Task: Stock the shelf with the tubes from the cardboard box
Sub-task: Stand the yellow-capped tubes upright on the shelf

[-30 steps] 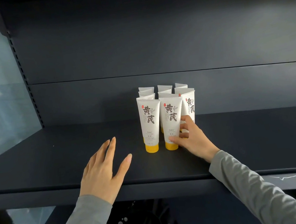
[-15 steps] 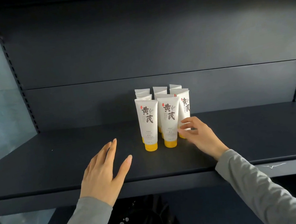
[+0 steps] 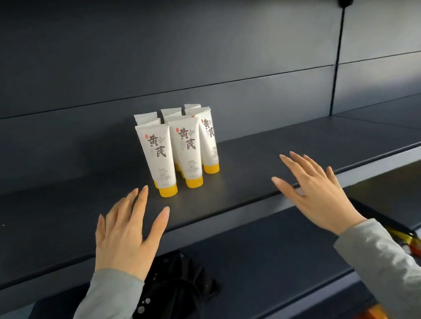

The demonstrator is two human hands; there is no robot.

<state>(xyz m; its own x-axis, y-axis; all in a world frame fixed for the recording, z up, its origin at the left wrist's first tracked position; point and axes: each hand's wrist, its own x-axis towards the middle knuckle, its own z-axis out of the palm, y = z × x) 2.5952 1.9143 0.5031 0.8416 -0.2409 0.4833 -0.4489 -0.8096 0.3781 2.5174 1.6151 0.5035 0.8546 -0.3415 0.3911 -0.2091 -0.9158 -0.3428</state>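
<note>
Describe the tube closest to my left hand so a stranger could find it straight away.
On the dark shelf stands one cluster of white tubes with yellow caps. It is the front-left tube, standing furthest forward, its cap just beyond the fingertips of the left hand.

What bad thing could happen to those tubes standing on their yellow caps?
The tubes stand packed close together on small caps, so one bump might topple several like dominoes. The left hand is spread open close to the front tube, so it could knock it. A fallen tube might roll off the open front edge of the shelf.
</note>
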